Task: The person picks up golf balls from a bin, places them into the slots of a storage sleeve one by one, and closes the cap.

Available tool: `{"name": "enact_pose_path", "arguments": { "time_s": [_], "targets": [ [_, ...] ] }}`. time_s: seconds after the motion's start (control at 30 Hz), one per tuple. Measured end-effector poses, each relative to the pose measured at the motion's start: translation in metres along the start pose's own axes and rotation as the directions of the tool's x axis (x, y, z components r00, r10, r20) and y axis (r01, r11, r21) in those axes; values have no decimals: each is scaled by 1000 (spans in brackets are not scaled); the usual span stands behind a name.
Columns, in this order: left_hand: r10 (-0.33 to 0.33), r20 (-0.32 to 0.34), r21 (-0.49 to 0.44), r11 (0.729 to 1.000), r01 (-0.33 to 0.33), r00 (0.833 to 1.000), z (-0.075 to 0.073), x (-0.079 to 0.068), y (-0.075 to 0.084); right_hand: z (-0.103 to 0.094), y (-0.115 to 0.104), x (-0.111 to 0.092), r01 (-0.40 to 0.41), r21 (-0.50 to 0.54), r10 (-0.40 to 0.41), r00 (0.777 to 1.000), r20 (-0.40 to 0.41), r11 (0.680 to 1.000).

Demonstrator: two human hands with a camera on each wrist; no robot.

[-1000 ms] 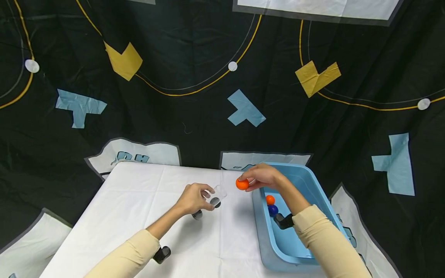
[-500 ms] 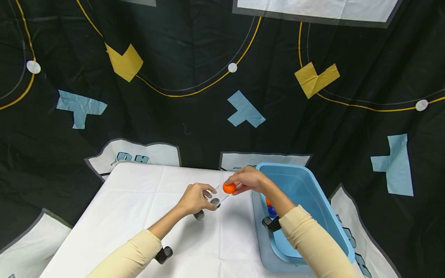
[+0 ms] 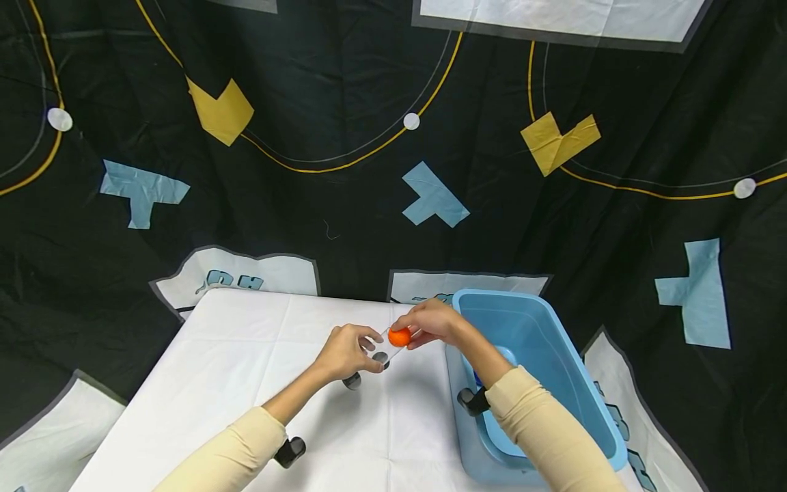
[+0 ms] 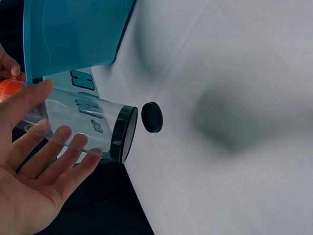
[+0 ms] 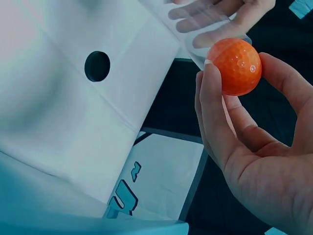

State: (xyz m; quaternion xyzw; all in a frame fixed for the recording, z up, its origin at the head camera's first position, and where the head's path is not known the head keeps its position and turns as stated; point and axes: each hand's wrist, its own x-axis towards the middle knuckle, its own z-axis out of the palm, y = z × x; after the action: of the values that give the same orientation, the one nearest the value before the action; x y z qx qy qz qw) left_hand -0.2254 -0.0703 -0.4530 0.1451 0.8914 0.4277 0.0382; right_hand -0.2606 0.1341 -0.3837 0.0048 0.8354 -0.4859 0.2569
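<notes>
A clear plastic tube (image 4: 73,105) with a black-rimmed end (image 4: 124,134) is gripped by my left hand (image 3: 346,352). The thumb lies on one side and the fingers on the other; it tilts, mouth up to the right. My right hand (image 3: 433,321) pinches an orange ball (image 5: 238,67) with a dimpled surface, like a golf ball, between thumb and fingers. It sits at the tube's mouth and overlaps its rim; how far inside it is, I cannot tell. A loose black cap (image 4: 152,117) lies on the white-covered table (image 3: 246,369) below the tube.
A light blue bin (image 3: 464,417) stands on the table's right side, under my right forearm. Inside it a dark blue ball (image 3: 477,380) shows only in part. Behind the table hangs a black cloth (image 3: 344,219) with taped shapes.
The right hand has carried the orange ball left from above the bin's edge to the tube's mouth. The left hand has stayed nearly still. The forearm now covers the orange ball in the bin.
</notes>
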Motion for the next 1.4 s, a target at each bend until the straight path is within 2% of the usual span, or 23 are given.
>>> {"name": "enact_pose_path", "arguments": {
  "time_s": [0.37,0.93,1.13,1.4],
  "targets": [
    [-7,8,16,1000,7,1000,1,0,1,7,1,2,-1,-63,0,1000,-16,998],
    [1,-6,20,1000,0,1000,-1,0,1,2,1,4,-30,-52,32,998,53,998],
    [18,-23,28,999,-18,1000,-2,0,1,-12,2,1,-27,-39,30,998,63,999],
    [5,-23,28,1000,-5,1000,-5,-3,-2,-46,9,-8,-41,-44,41,999,-1,998]
  ]
}}
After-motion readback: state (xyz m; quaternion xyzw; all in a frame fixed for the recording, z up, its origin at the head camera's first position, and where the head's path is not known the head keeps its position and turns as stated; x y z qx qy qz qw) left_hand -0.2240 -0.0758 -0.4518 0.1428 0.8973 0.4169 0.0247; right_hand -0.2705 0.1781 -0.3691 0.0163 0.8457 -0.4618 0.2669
